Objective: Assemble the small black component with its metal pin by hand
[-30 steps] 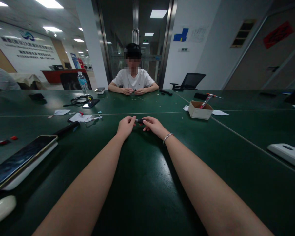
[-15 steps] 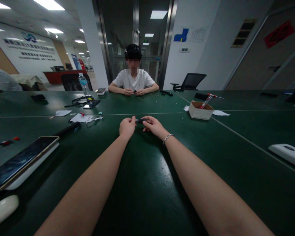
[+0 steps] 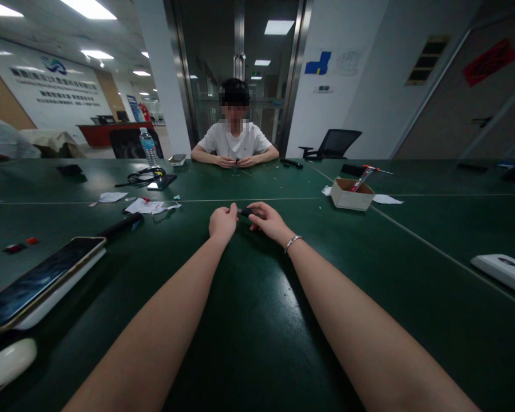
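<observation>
Between my two hands is a small dark cylindrical piece (image 3: 244, 212), lying crosswise just above the green table (image 3: 257, 320). My right hand (image 3: 269, 220) pinches its right part between thumb and fingers; a metal bracelet (image 3: 292, 244) sits at that wrist. My left hand (image 3: 223, 221) is closed, its thumb and fingers at the left end of the piece, where a thin greyish part shows. What lies inside the left fingers is hidden. The piece is too small and dark for its kind to be told.
Left lie a phone (image 3: 43, 280) on a white object, a black rod-like item (image 3: 122, 225), paper scraps (image 3: 145, 206), a coiled cable (image 3: 141, 177) and a bottle (image 3: 148, 146). A small box (image 3: 352, 197) with a tool stands right. Across the table sits a person (image 3: 235, 137).
The view has shifted very slightly. My hands stay nearly in place around the dark piece, with no clear change in their grip.
</observation>
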A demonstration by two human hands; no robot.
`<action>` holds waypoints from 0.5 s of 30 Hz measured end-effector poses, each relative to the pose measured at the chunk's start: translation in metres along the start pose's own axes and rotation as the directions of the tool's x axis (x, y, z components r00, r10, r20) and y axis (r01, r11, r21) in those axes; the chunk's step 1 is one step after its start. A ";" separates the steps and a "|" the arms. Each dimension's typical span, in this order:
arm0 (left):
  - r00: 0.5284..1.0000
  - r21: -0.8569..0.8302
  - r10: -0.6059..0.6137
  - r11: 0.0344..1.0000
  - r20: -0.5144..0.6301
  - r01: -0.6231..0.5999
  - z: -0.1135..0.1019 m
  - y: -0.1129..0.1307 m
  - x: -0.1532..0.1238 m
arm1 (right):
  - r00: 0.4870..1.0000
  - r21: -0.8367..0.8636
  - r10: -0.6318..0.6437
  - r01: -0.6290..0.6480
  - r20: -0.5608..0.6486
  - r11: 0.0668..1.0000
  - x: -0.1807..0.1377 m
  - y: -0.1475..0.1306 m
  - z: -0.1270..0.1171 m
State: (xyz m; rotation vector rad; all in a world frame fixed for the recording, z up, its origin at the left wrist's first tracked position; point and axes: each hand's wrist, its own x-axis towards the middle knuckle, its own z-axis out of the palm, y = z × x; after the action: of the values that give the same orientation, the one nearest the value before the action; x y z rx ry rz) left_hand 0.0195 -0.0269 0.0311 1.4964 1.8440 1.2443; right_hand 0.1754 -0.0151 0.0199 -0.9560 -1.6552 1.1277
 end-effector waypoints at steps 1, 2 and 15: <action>1.000 -0.002 -0.001 1.000 0.005 0.001 0.000 -0.001 0.001 | 1.000 0.000 -0.004 0.004 0.000 1.000 0.000 0.000 0.000; 1.000 -0.005 0.000 1.000 0.011 0.000 0.000 -0.001 0.001 | 1.000 0.002 -0.008 0.008 0.001 1.000 0.000 0.001 0.000; 0.995 0.092 -0.017 0.996 0.100 0.008 -0.009 0.008 -0.005 | 0.997 0.012 0.025 -0.026 0.072 1.000 -0.003 -0.005 -0.005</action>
State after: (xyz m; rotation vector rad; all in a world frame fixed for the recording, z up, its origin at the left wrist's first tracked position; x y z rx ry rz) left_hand 0.0175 -0.0346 0.0412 1.5635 1.8635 1.0707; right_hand 0.1801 -0.0178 0.0246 -0.9409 -1.6953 1.2013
